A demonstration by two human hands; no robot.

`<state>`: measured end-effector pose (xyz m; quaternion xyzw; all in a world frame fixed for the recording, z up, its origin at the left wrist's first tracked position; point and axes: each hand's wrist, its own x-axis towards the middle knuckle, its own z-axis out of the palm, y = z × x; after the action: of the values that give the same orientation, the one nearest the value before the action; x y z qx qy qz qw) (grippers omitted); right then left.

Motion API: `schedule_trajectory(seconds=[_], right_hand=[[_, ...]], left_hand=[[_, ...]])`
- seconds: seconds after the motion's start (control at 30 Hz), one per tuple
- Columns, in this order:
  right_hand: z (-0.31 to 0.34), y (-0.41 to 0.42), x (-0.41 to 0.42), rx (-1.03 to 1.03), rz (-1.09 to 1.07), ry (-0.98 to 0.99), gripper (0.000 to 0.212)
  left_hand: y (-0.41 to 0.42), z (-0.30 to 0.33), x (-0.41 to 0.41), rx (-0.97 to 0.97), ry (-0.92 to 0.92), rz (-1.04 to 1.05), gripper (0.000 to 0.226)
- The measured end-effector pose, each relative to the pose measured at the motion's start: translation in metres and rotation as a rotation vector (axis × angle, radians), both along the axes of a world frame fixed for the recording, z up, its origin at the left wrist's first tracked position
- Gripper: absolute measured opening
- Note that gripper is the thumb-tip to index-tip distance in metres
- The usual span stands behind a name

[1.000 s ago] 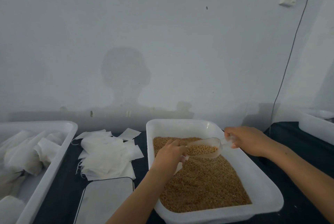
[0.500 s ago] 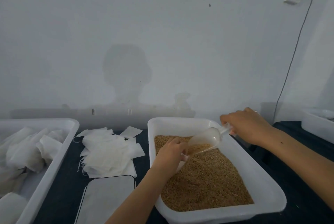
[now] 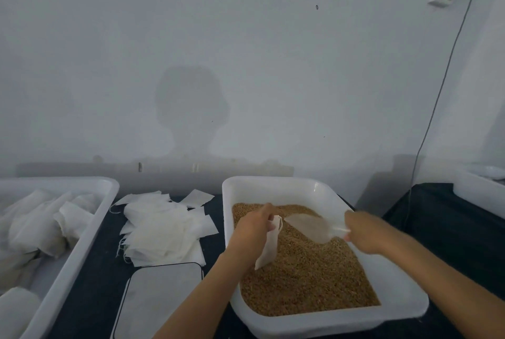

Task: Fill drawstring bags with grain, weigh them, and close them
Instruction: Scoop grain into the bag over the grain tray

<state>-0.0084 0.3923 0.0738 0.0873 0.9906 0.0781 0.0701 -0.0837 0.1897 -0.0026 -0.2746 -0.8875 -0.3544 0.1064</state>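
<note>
Left hand (image 3: 252, 229) is pinching a small white drawstring bag (image 3: 269, 245) over the grain (image 3: 306, 278) in the white tub (image 3: 273, 188), right hand (image 3: 364, 232) is gripping a clear scoop (image 3: 311, 226) beside it. Everything's sitting on a dark tabletop (image 3: 426, 218) against a plain grey wall (image 3: 246, 51), empty bags (image 3: 164, 229) lying piled to the left.

A dark, cloth-covered table (image 3: 437, 215) stands against the wall. Toward its left edge sits a white plastic tray (image 3: 82, 235). Beside that tray, near the back edge, lies a loose pile of flat white fabric bags (image 3: 164, 226). A white flat scale platform (image 3: 161, 300) sits at the front edge. Right of it stands a white plastic tub (image 3: 396, 295). Another white container (image 3: 478, 194) sits at the right edge.
</note>
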Motion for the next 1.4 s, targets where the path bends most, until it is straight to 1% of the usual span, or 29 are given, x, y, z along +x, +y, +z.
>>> schedule_trajectory(seconds=[0.1, 0.2, 0.27, 0.33, 0.37, 0.43, 0.47, 0.5, 0.57, 0.6, 0.63, 0.67, 0.73, 0.77, 0.83, 0.9, 0.97, 1.03, 1.1, 1.13, 1.17, 1.23, 1.27, 1.4], right_hand=[[-0.041, -0.010, -0.003, -0.112, -0.083, -0.012, 0.037], [-0.065, -0.021, -0.004, -0.127, -0.100, -0.018, 0.049], [-0.073, -0.023, -0.005, -0.083, -0.096, -0.036, 0.048], [-0.075, -0.026, -0.007, -0.058, -0.098, -0.057, 0.038], [-0.074, -0.027, -0.009, -0.054, -0.093, -0.043, 0.034], [-0.070, -0.032, -0.015, -0.099, -0.028, 0.071, 0.031], [-0.066, -0.036, -0.018, -0.214, 0.020, 0.162, 0.031], [-0.062, -0.041, -0.021, -0.427, 0.039, 0.238, 0.030], [-0.052, -0.055, -0.025, -0.968, 0.007, 0.278, 0.022], [-0.048, -0.062, -0.027, -1.176, -0.016, 0.291, 0.015], [-0.047, -0.067, -0.029, -1.281, -0.026, 0.321, 0.009], [-0.047, -0.071, -0.032, -1.325, -0.021, 0.363, 0.007], [-0.046, -0.079, -0.035, -1.334, 0.031, 0.472, 0.012], [-0.045, -0.082, -0.036, -1.280, 0.067, 0.535, 0.016], [-0.044, -0.085, -0.036, -1.059, 0.172, 0.674, 0.024], [-0.043, -0.088, -0.034, -0.818, 0.284, 0.792, 0.026], [-0.040, -0.091, -0.029, -0.732, 0.331, 0.849, 0.024], [-0.035, -0.095, -0.025, -0.808, 0.312, 0.876, 0.023], [-0.029, -0.100, -0.021, -0.936, 0.278, 0.896, 0.027], [-0.025, -0.103, -0.018, -1.008, 0.263, 0.899, 0.028], [-0.021, -0.107, -0.015, -1.100, 0.246, 0.887, 0.028], [-0.014, -0.117, -0.008, -1.299, 0.223, 0.823, 0.026], [-0.012, -0.123, -0.005, -1.365, 0.219, 0.791, 0.025], [-0.013, -0.157, 0.002, -1.443, 0.210, 0.710, 0.022]], left_hand=[[-0.004, 0.002, -0.001, 0.195, -0.151, -0.009, 0.015], [-0.009, 0.004, 0.000, 0.355, -0.193, 0.002, 0.018], [-0.010, 0.006, 0.001, 0.434, -0.184, 0.011, 0.023], [-0.012, 0.008, 0.002, 0.524, -0.184, 0.017, 0.024], [-0.013, 0.009, 0.003, 0.573, -0.196, 0.021, 0.022], [-0.014, 0.010, 0.004, 0.662, -0.229, 0.036, 0.020], [-0.015, 0.010, 0.004, 0.703, -0.248, 0.040, 0.020], [-0.016, 0.011, 0.004, 0.741, -0.266, 0.037, 0.019], [-0.017, 0.012, 0.005, 0.790, -0.284, 0.018, 0.018], [-0.018, 0.012, 0.006, 0.803, -0.291, 0.008, 0.017], [-0.019, 0.012, 0.006, 0.816, -0.302, -0.004, 0.017], [-0.021, 0.011, 0.006, 0.832, -0.311, -0.015, 0.017], [-0.024, 0.010, 0.007, 0.880, -0.327, -0.041, 0.018], [-0.026, 0.010, 0.008, 0.911, -0.340, -0.051, 0.019], [-0.028, 0.009, 0.010, 0.973, -0.371, -0.058, 0.017], [-0.030, 0.009, 0.012, 0.998, -0.379, -0.061, 0.015], [-0.032, 0.012, 0.015, 1.008, -0.363, -0.106, 0.011], [-0.034, 0.016, 0.020, 1.036, -0.362, -0.136, 0.005], [-0.036, 0.021, 0.024, 1.070, -0.404, -0.121, 0.019], [-0.038, 0.024, 0.026, 1.070, -0.422, -0.108, 0.022], [-0.042, 0.027, 0.029, 1.058, -0.424, -0.097, 0.021], [-0.052, 0.031, 0.036, 0.992, -0.358, -0.072, 0.009], [-0.058, 0.032, 0.040, 0.968, -0.305, -0.054, 0.006], [-0.093, 0.035, 0.055, 0.877, -0.096, 0.096, 0.015]])
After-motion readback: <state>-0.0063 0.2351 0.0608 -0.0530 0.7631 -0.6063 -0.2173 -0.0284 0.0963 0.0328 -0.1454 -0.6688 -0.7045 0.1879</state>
